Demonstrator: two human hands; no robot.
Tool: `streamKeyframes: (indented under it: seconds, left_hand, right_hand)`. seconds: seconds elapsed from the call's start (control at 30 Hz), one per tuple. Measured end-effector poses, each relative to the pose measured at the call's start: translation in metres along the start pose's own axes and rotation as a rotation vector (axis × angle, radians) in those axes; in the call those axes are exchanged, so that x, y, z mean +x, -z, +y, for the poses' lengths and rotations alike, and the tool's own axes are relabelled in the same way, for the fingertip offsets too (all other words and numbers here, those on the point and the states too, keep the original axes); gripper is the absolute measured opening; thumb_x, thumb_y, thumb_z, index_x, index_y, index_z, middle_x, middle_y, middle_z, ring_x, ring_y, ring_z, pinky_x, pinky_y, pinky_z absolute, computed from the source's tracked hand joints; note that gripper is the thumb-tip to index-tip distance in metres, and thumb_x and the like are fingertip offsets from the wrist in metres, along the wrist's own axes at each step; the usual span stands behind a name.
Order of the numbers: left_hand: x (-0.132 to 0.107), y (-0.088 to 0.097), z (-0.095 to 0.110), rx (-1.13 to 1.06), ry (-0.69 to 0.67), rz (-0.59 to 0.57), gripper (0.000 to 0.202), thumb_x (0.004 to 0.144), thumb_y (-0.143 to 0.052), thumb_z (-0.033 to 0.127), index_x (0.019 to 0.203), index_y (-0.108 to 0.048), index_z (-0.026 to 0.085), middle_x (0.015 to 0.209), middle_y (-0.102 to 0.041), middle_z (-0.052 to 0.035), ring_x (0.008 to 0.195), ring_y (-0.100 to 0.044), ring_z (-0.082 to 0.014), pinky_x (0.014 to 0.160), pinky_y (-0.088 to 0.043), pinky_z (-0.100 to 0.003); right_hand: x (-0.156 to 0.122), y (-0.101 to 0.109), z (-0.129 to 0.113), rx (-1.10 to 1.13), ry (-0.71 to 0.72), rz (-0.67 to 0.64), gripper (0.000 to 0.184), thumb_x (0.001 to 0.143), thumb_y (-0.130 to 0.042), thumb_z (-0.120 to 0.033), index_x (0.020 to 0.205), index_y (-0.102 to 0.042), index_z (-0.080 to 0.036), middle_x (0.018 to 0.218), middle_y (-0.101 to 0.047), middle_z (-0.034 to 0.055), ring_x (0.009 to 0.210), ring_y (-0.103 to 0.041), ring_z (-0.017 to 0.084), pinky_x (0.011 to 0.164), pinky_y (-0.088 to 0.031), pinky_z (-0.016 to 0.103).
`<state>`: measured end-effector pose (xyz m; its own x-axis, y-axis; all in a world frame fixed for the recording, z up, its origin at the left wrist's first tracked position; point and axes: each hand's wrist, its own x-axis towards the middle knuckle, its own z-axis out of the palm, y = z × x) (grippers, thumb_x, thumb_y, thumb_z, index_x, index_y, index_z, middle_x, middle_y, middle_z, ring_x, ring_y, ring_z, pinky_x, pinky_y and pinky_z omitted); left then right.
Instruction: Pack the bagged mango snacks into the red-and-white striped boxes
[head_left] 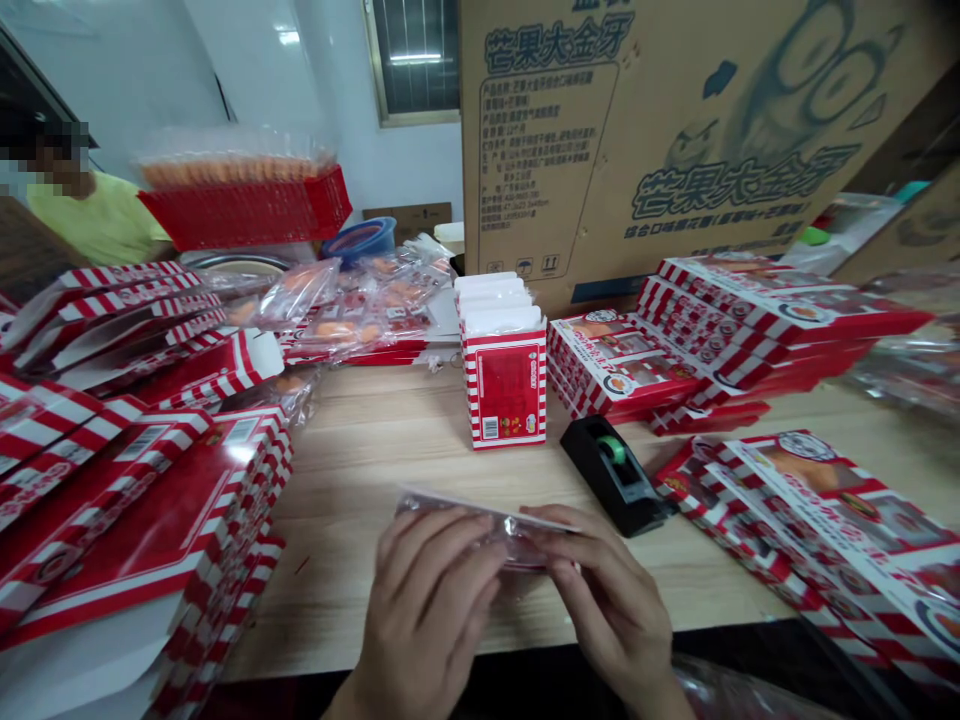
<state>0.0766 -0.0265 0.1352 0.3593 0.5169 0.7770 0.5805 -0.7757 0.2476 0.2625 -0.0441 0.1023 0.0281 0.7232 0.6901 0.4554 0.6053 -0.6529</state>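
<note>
Over the front of the table, both of my hands hold a flat clear plastic packet [514, 545], blurred by motion and partly covered by the fingers. My left hand [427, 590] has its fingers bent over the packet's left side. On the other side my right hand [607, 590] pinches the right end between thumb and fingers. What is inside the plastic is hard to make out. Just beyond the hands stands an upright red-and-white striped box [507, 390], with white flaps at its top. A black tape dispenser [616, 475] with green tape lies right of it.
Unfolded striped boxes [150, 520] are piled on the left. Stacks of flat boxes [840, 530] lie on the right. Plastic bags of orange pieces [352, 310] and a red basket [247, 210] are behind. A large carton [675, 130] closes off the back; a person [97, 215] is far left.
</note>
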Motion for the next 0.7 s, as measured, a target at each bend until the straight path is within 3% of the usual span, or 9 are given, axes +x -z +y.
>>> streamKeyframes:
  seconds: [0.07, 0.13, 0.23, 0.3, 0.33, 0.4, 0.5, 0.57, 0.7]
  left_hand:
    - [-0.01, 0.005, -0.011, -0.117, 0.21, 0.115, 0.033, 0.089, -0.053, 0.007, 0.115, -0.062, 0.026, 0.117, -0.067, -0.0029, 0.114, -0.057, -0.0165, 0.1, -0.043, -0.031]
    - [-0.015, 0.009, -0.024, -0.378, 0.498, 0.168, 0.041, 0.09, -0.056, 0.011, 0.126, -0.056, 0.031, 0.128, -0.062, -0.0021, 0.116, -0.058, -0.0149, 0.097, -0.047, -0.027]
    - [-0.013, 0.015, -0.045, -0.831, 0.712, 0.126, 0.035, 0.094, -0.055, 0.027, 0.128, -0.058, 0.032, 0.133, -0.061, -0.0055, 0.108, -0.064, -0.0152, 0.093, -0.051, -0.027]
    - [-0.009, 0.019, -0.056, -0.98, 0.722, 0.03, 0.029, 0.09, -0.061, 0.031, 0.118, -0.067, 0.029, 0.132, -0.062, -0.0081, 0.103, -0.066, -0.0163, 0.089, -0.053, -0.026]
    - [-0.007, 0.02, -0.06, -1.012, 0.729, -0.041, 0.028, 0.087, -0.065, 0.031, 0.115, -0.07, 0.029, 0.132, -0.063, -0.0084, 0.102, -0.066, -0.0165, 0.086, -0.054, -0.025]
    - [-0.003, 0.021, -0.062, -1.072, 0.754, -0.223, 0.03, 0.085, -0.068, 0.03, 0.115, -0.07, 0.031, 0.127, -0.066, -0.0079, 0.103, -0.067, -0.0174, 0.083, -0.055, -0.024]
    - [0.006, 0.021, -0.059, -1.204, 0.743, -0.423, 0.027, 0.088, -0.064, 0.035, 0.114, -0.069, 0.036, 0.119, -0.071, -0.0044, 0.109, -0.065, -0.0199, 0.092, -0.053, -0.033]
    - [0.014, 0.021, -0.055, -1.235, 0.651, -0.439, 0.019, 0.089, -0.06, 0.041, 0.099, -0.076, 0.037, 0.113, -0.074, -0.0029, 0.109, -0.065, -0.0219, 0.095, -0.051, -0.039]
    - [0.02, 0.028, -0.05, -1.021, 0.516, -0.453, 0.035, 0.092, -0.052, 0.047, 0.077, -0.079, 0.031, 0.108, -0.074, -0.0076, 0.102, -0.068, -0.0234, 0.089, -0.054, -0.041]
  right_hand:
    - [0.002, -0.002, -0.003, 0.049, -0.043, -0.003, 0.02, 0.088, -0.054, -0.009, 0.095, -0.067, -0.023, 0.097, -0.072, 0.0084, 0.088, -0.071, 0.022, 0.074, -0.059, 0.03]
    - [0.003, -0.007, -0.005, 0.136, -0.105, 0.052, 0.018, 0.09, -0.054, -0.012, 0.094, -0.065, -0.025, 0.092, -0.071, 0.0066, 0.087, -0.071, 0.02, 0.073, -0.059, 0.028]
    - [0.005, -0.015, -0.006, 0.319, -0.233, 0.155, 0.033, 0.094, -0.053, -0.017, 0.122, -0.056, -0.033, 0.095, -0.073, 0.0047, 0.087, -0.071, 0.019, 0.071, -0.06, 0.027]
    - [0.007, -0.017, -0.007, 0.405, -0.307, 0.123, 0.046, 0.096, -0.052, -0.019, 0.138, -0.043, -0.036, 0.103, -0.074, 0.006, 0.092, -0.072, 0.019, 0.073, -0.06, 0.028]
    - [0.009, -0.017, -0.007, 0.432, -0.327, 0.082, 0.046, 0.096, -0.052, -0.02, 0.139, -0.044, -0.036, 0.107, -0.074, 0.0068, 0.095, -0.072, 0.02, 0.075, -0.06, 0.029]
    - [0.011, -0.015, -0.007, 0.468, -0.321, 0.021, 0.034, 0.095, -0.053, -0.021, 0.126, -0.06, -0.034, 0.113, -0.072, 0.0072, 0.096, -0.071, 0.021, 0.078, -0.06, 0.032]
    - [0.012, -0.011, -0.006, 0.512, -0.259, -0.021, 0.024, 0.096, -0.052, -0.021, 0.1, -0.074, -0.032, 0.12, -0.069, 0.0059, 0.097, -0.071, 0.022, 0.081, -0.059, 0.036]
    - [0.012, -0.009, -0.006, 0.484, -0.24, -0.046, 0.027, 0.096, -0.052, -0.021, 0.088, -0.076, -0.031, 0.121, -0.067, 0.0054, 0.099, -0.07, 0.022, 0.082, -0.059, 0.036]
    - [0.014, -0.006, -0.013, 0.376, -0.27, -0.041, 0.012, 0.083, -0.072, -0.035, 0.077, -0.075, -0.026, 0.11, -0.071, 0.0091, 0.095, -0.071, 0.025, 0.077, -0.061, 0.035]
